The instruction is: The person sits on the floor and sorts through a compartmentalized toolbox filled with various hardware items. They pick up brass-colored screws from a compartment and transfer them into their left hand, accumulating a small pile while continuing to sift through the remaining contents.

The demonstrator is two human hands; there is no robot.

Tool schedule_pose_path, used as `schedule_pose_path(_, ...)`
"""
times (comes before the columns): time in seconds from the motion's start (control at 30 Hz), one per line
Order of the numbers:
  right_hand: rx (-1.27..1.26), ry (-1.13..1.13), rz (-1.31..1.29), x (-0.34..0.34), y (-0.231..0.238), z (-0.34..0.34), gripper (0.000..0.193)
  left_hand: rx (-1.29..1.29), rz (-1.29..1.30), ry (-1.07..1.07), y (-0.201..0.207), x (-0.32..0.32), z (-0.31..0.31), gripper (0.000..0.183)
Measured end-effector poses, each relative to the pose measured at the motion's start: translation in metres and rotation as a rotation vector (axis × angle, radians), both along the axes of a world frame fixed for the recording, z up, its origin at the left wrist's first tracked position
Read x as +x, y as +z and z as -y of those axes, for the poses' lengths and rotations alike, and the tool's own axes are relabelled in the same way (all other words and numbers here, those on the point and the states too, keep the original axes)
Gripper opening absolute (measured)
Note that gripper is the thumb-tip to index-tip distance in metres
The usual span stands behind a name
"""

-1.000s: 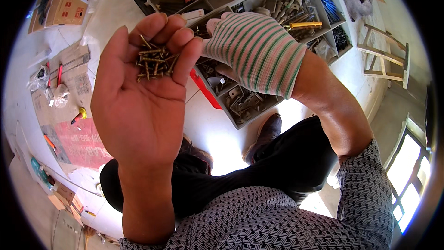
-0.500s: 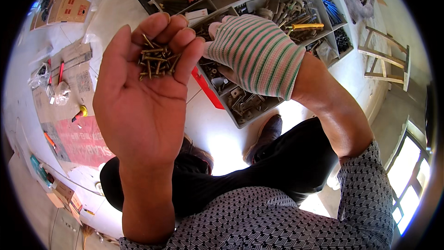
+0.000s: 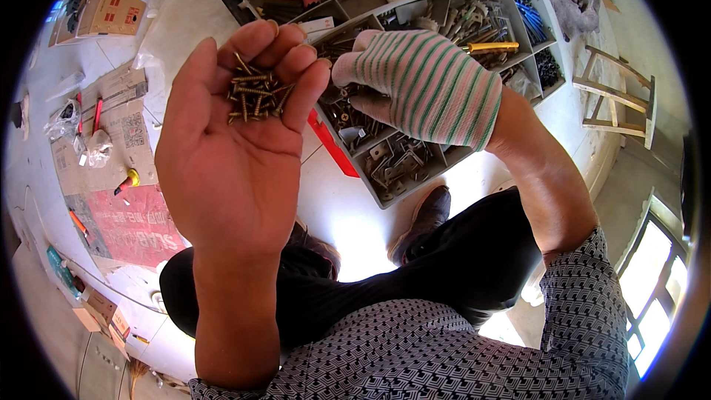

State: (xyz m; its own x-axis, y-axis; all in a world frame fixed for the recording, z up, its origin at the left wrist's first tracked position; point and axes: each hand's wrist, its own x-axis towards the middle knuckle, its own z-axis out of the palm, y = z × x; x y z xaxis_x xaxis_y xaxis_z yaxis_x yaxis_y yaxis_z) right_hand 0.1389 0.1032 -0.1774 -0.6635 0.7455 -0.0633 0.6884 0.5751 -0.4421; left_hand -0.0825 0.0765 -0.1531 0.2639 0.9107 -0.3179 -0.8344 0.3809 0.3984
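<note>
Brass-coloured screws (image 3: 255,96) lie in a small loose heap, pointing every which way, in the hollow of the bare left hand (image 3: 229,152), left of centre in the frame. That hand is turned palm up and cupped, its fingers curled upward around the heap without closing over it.

The right hand (image 3: 426,89), in a pink-and-white glove with green stripes, is near the upper middle of the frame, back upward, over a grey compartment tray (image 3: 384,203). Its fingers are bent and its thumb stands apart from them, leaving a gap; whether the tips touch any of the hardware cannot be told. The gloved fingertips appear just beside the little finger of the cupped hand.

The tray's compartments are crowded with metal pieces. Angled brackets (image 3: 400,163) fill the one nearest the lower corner, a yellow-handled tool (image 3: 492,47) lies right of the glove, and blue pieces (image 3: 524,6) fill a section toward the upper right. A red panel (image 3: 333,148) shows along the tray's left edge.

At the right of the frame a wooden frame (image 3: 615,92) rests on its side; at the left, flattened cardboard (image 3: 115,118) lies on the floor (image 3: 315,185).
</note>
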Motion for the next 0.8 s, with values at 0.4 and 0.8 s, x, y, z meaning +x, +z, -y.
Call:
schedule_pose_path(0.4,-0.434,-0.209,-0.368,0.013,0.009,-0.011,0.027,-0.036,-0.020,0.017,0.000,0.004,-0.001,0.035)
schedule_pose_path(0.8,-0.867,-0.382,-0.635,0.022,0.022,-0.016,0.036,-0.102,-0.107,0.094,-0.007,0.007,0.001,0.033)
